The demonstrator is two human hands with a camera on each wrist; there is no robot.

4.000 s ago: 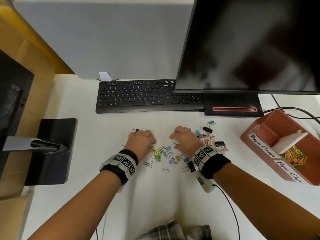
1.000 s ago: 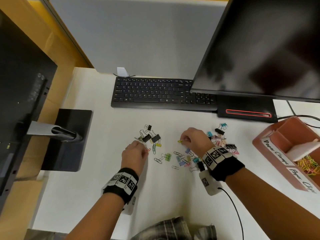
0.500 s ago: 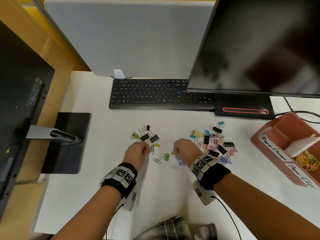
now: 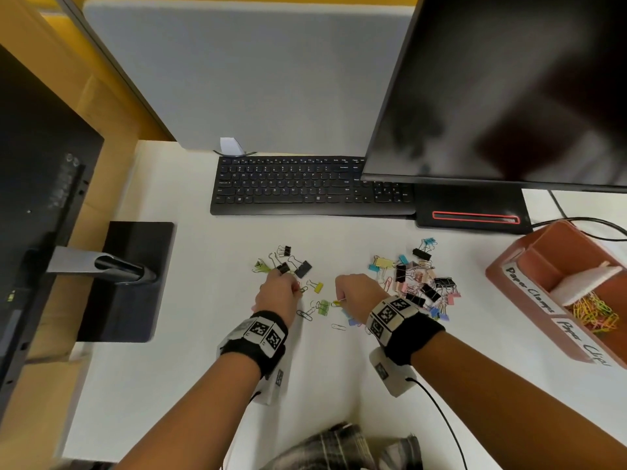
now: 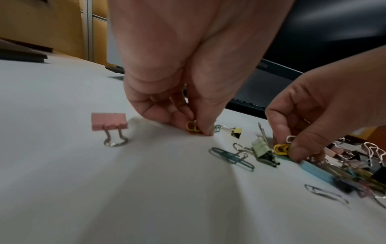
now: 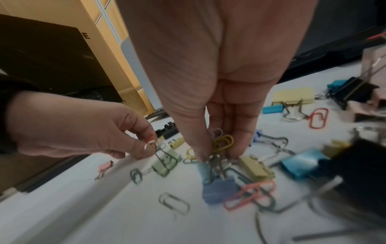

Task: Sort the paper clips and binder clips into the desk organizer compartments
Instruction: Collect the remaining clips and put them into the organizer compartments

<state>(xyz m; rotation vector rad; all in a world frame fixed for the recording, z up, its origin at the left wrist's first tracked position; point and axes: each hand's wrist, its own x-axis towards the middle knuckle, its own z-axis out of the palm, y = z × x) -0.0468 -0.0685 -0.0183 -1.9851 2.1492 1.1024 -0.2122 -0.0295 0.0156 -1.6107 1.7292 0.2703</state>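
Yellow paper clips [image 5: 193,127] sit pinched in my left grip [image 4: 276,293], fingertips down on the white bench [image 4: 190,368]; my right grip [image 4: 359,293] pinches another yellow clip [image 6: 222,142] over the loose scatter. The terracotta organizer [image 4: 529,262] stands well off to my right, coloured clips [image 4: 592,312] in one compartment

The right hand [image 6: 208,82] points down at the white bench [image 6: 83,214], its fingertips [image 6: 200,155] pinching yellow wire paper clips [image 6: 222,143] above a blue metal binder clip [image 6: 219,191]. The left hand [image 6: 79,132] pinches small clips beside a pale green binder clip [image 6: 167,163].
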